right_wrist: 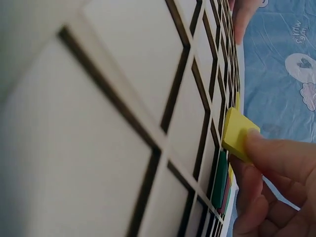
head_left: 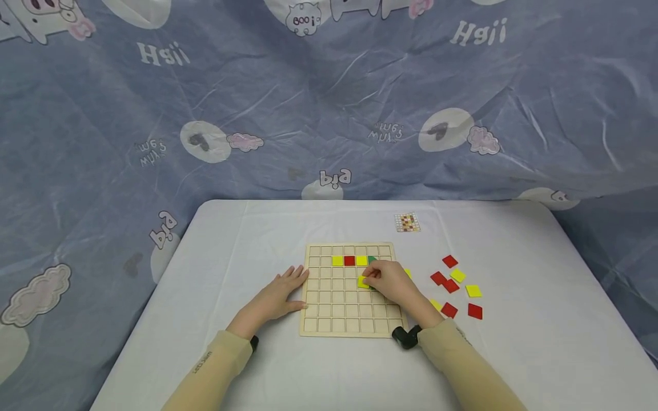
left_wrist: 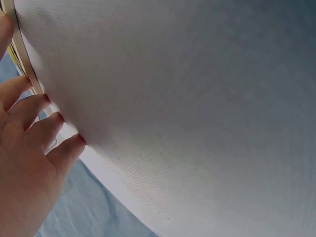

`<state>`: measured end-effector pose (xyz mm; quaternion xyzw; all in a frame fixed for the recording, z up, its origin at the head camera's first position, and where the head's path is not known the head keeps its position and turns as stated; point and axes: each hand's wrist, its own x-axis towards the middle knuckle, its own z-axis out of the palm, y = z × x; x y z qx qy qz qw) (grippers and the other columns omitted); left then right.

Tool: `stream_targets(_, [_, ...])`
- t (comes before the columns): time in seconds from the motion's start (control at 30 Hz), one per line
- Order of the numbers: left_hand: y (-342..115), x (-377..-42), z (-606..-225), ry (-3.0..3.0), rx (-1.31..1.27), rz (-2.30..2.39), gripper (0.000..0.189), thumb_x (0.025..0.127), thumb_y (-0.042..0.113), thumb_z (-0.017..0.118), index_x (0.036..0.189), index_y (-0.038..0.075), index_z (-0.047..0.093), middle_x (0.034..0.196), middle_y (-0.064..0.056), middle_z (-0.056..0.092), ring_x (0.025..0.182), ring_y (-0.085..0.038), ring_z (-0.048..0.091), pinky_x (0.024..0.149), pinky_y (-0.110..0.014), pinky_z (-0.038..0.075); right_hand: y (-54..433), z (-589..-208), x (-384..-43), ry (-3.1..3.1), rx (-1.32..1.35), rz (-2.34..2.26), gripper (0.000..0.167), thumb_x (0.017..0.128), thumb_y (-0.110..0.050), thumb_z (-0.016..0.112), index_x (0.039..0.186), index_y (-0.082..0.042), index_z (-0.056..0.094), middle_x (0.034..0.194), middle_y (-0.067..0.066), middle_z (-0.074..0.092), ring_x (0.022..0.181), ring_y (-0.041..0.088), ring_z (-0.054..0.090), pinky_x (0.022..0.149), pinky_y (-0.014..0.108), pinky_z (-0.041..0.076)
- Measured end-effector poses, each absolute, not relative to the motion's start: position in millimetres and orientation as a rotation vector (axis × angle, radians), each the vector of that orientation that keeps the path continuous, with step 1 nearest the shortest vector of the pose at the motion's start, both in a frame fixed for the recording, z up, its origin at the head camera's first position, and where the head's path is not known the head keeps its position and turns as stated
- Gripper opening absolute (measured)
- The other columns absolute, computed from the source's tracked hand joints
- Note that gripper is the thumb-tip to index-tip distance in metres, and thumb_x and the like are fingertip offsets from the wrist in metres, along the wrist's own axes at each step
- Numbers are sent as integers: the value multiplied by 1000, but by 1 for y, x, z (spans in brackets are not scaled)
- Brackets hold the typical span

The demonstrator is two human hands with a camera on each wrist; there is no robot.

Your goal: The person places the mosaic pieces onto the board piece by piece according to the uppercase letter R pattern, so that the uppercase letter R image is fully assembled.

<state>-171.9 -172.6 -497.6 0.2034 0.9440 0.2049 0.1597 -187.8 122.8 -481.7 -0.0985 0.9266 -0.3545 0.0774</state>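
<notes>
A wooden grid board (head_left: 331,311) lies on the table. My right hand (head_left: 393,282) pinches a yellow square tile (right_wrist: 237,131) between thumb and fingers, tilted against the grid in the right wrist view. A green tile (right_wrist: 220,180) sits beside it in the board. In the head view's upper row are a yellow tile (head_left: 337,261), a red tile (head_left: 349,261), another yellow tile (head_left: 361,260) and a green tile (head_left: 372,260), partly behind my right hand. My left hand (head_left: 280,294) rests at the board's left edge, fingers spread; the left wrist view shows the fingertips by that edge.
Right of the board lie several loose red tiles (head_left: 475,311) and yellow tiles (head_left: 473,291), some partly hidden by my right arm. A small card with a coloured grid pattern (head_left: 408,222) lies behind the board. The white table (head_left: 524,354) meets a blue printed cloth (head_left: 308,148) at the back.
</notes>
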Motion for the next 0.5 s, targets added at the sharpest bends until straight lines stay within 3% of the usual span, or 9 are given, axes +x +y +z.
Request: stream_targets(0.5, [-171, -171, -497, 2699, 566, 618, 81, 89, 35, 72, 154, 10, 32, 162, -11, 24, 152, -34, 17, 122, -56, 19, 116, -483, -184, 2838, -285, -935, 10, 84, -11, 78, 93, -10, 76, 91, 2, 61, 79, 14, 57, 74, 31, 52])
